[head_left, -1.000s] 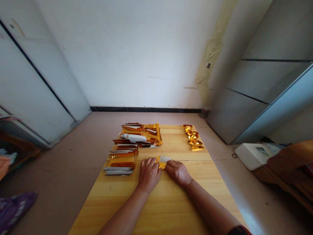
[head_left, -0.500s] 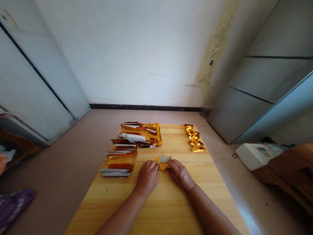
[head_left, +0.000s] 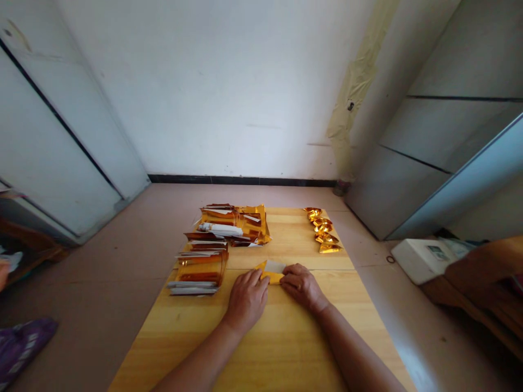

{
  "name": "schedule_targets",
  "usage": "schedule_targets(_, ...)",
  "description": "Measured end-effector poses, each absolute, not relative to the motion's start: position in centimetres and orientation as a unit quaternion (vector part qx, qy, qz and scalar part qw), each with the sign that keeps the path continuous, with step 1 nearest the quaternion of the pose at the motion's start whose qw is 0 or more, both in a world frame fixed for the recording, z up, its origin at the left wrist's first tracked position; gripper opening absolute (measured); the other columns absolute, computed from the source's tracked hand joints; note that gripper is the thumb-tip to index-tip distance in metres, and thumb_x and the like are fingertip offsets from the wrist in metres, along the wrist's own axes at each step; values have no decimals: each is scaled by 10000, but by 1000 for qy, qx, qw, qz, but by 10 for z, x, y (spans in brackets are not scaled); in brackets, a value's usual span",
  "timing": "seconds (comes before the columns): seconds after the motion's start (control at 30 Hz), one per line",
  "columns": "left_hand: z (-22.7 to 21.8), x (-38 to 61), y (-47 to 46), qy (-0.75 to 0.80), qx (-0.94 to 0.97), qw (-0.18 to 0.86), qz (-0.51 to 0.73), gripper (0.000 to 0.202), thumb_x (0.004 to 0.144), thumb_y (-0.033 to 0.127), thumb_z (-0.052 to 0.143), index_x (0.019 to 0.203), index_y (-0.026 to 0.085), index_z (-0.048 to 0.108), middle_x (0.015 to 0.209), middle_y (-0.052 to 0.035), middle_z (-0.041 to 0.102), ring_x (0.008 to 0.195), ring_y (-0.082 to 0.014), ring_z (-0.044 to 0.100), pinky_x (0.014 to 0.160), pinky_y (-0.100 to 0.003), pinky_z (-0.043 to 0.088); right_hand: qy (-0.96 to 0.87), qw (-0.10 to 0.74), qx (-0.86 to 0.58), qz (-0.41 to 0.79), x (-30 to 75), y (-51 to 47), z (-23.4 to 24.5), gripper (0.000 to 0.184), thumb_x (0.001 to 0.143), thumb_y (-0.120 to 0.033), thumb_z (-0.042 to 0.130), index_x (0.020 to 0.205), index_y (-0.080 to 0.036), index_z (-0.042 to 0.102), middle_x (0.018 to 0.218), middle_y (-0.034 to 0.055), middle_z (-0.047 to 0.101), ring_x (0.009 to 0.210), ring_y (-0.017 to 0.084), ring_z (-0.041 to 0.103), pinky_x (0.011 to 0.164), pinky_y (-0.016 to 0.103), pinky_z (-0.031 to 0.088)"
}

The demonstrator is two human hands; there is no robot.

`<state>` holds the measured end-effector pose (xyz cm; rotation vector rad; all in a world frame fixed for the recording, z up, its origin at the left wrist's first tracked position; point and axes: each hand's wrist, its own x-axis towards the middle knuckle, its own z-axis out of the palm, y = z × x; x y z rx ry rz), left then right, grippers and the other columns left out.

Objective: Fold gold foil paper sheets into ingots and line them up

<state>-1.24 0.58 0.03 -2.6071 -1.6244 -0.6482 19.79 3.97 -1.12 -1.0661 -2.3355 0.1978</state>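
Note:
Between my hands, a sheet of gold foil paper with a pale grey back lies partly folded on the wooden table. My left hand pinches its left end, with a pointed gold corner sticking up past the fingers. At the right end, my right hand has its fingers closed on the paper's edge. Stacks of gold foil sheets with white edges lie to the left of my left hand, and more foil sheets are piled behind them. Several folded gold foil pieces form a column at the far right.
A white box stands on brown wooden furniture right of the table. Grey cabinet panels rise at the right, and a white wall closes the far side. A purple bag lies on the floor at left.
The gold paper now lies flatter and more folded over, its grey back a narrower strip. My right hand has shifted slightly right; my left hand stays at the left end.

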Motion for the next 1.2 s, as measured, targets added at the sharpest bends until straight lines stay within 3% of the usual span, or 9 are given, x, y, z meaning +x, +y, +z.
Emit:
schedule_targets(0.43, -7, -13, 1, -518, -831, 4, -204, 327, 817, 209, 538, 1121, 274, 637, 1245, -108, 586, 1162, -263, 509, 973, -443, 430, -831, 317, -426, 166, 197, 46, -7, 126, 846, -194, 558, 756, -190, 646, 833, 46, 607, 782, 143, 561, 719, 242, 455)
schedule_targets(0.57, -9, -12, 0, -511, -837, 16, -194, 399, 811, 195, 543, 1184, 324, 599, 1266, -94, 562, 1175, -265, 491, 981, -453, 422, -823, 313, -436, 187, 197, 50, -4, 85, 827, -179, 579, 770, -189, 641, 854, 43, 598, 808, 148, 559, 742, 249, 454)
schedule_targets(0.93, -8, -12, 0, -509, -840, 47, -179, 345, 826, 212, 555, 1142, 331, 629, 1240, -108, 568, 1147, -274, 508, 941, -467, 446, -856, 221, -435, 170, 197, 61, 2, 67, 845, -223, 599, 799, -197, 642, 913, 32, 590, 860, 132, 551, 744, 215, 425)
schedule_targets(1.2, -11, -11, -1, -505, -840, 76, -182, 357, 826, 194, 548, 1152, 321, 619, 1236, -125, 571, 1153, -282, 508, 931, -464, 446, -843, 126, -494, 173, 188, 69, 14, 124, 848, -286, 598, 783, -180, 602, 862, 4, 565, 733, 98, 528, 621, 190, 367)
